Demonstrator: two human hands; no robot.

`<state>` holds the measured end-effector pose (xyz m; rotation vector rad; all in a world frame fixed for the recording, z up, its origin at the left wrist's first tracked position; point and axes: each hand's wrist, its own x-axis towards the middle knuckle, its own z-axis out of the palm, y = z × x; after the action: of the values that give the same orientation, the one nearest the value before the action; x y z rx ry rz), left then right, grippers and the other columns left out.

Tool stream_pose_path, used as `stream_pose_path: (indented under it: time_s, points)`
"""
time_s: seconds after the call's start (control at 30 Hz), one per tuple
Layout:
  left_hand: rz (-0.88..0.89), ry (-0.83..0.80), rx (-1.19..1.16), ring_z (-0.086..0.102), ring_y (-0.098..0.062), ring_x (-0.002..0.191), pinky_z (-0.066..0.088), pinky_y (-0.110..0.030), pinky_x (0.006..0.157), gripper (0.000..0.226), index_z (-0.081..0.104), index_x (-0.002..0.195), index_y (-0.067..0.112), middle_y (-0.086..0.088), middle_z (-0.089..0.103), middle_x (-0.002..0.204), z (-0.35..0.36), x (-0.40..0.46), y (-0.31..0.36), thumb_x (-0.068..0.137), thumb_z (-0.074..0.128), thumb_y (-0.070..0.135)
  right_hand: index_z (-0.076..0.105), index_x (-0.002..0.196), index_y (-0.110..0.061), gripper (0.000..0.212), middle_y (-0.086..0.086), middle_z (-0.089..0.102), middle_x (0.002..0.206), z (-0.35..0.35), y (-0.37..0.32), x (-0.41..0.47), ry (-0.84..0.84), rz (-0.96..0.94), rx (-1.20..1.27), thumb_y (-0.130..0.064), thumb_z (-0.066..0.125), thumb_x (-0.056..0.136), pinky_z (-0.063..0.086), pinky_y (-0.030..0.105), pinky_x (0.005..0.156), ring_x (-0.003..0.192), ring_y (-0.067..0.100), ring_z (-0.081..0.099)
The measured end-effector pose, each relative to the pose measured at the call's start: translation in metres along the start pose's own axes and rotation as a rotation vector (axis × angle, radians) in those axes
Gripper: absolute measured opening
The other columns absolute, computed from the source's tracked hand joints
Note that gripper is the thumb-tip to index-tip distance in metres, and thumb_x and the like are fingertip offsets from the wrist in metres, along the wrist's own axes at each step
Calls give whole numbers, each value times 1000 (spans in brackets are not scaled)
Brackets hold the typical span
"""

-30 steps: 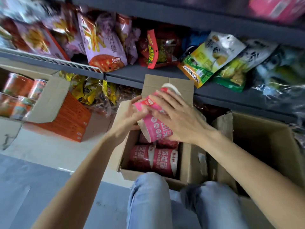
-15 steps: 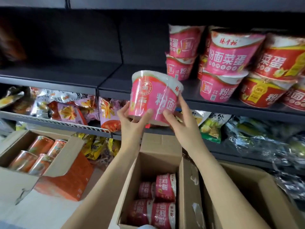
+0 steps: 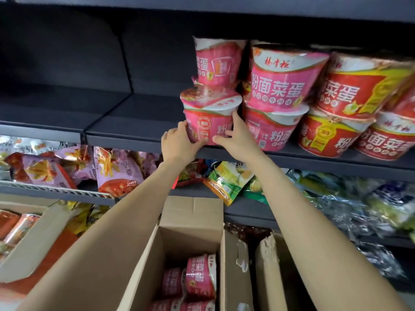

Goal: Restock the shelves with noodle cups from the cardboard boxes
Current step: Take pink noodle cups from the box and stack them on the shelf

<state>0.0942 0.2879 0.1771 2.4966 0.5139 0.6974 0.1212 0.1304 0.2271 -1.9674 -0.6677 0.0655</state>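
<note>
Head view: both hands grip one pink noodle cup [image 3: 210,122] standing at the front edge of a dark shelf [image 3: 125,129]. The left hand [image 3: 179,143] cups its left side, the right hand [image 3: 235,138] its right. More stacked cups [image 3: 278,104] touch it on the right. An open cardboard box [image 3: 193,223] below holds further cups.
</note>
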Motion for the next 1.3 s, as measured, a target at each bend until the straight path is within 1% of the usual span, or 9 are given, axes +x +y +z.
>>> stream_pose_path:
  time_s: [0.1,0.27,0.43,0.5,0.57,0.7,0.93,1.1,1.3]
  points:
    - [16,-31,2,52,-33,113,41,-44,96,57,50,123,17,-9,62,116,0,2,3,83,60,55,24,147,-16,70,-1,40,137,3,6,-7,51,-36,11,-11,62,89,40,11,89,115,7,46]
    - [-96,125,-587,50,-8,120,39,-27,103,40,52,132,26,9,57,131,-24,-65,-11,93,56,33,60,120,-16,33,-5,65,113,30,38,-66,300,-144,3,-5,54,89,49,21,88,96,2,60]
    - [-242,156,-531,57,7,85,47,-23,80,22,64,111,18,20,64,98,-15,-165,-98,90,57,16,69,102,-17,25,-10,71,96,82,107,-143,49,-111,-154,-3,55,87,54,27,78,86,3,65]
    - [-310,11,-353,59,1,90,49,-31,81,29,64,112,22,16,65,101,3,-197,-140,85,56,29,69,103,-20,25,-11,70,100,107,134,-162,-123,-41,-263,-6,56,87,49,13,75,85,0,61]
    - [-352,-213,-120,56,-16,112,46,-39,94,47,59,125,25,5,61,123,24,-220,-176,83,51,46,66,112,-21,28,-9,66,111,135,160,-172,-303,3,-404,-9,55,88,39,5,74,91,2,56]
    - [-487,-498,115,32,-28,135,29,-40,110,67,31,147,26,-4,36,149,68,-247,-213,90,48,56,48,135,-22,52,-4,49,135,194,210,-173,-609,51,-637,-9,55,86,38,34,98,125,20,40]
    - [-397,-337,61,53,-38,106,43,-42,80,49,34,144,24,-15,49,130,104,-264,-237,96,47,20,42,137,-22,52,6,46,135,253,285,-161,-857,80,-1013,-22,59,88,33,40,100,125,28,41]
    - [-320,-302,-8,55,-39,103,45,-43,77,46,37,142,19,-16,52,126,106,-264,-245,97,44,15,-17,149,-30,118,15,3,158,274,326,-162,-1080,187,-1295,-52,71,74,12,59,112,145,35,5]
    - [-322,-274,-17,55,-37,98,43,-39,72,46,37,143,19,-17,53,119,108,-265,-241,98,44,17,-3,152,-22,105,16,27,147,276,306,-172,-939,40,-1278,-39,69,78,24,49,111,138,32,23]
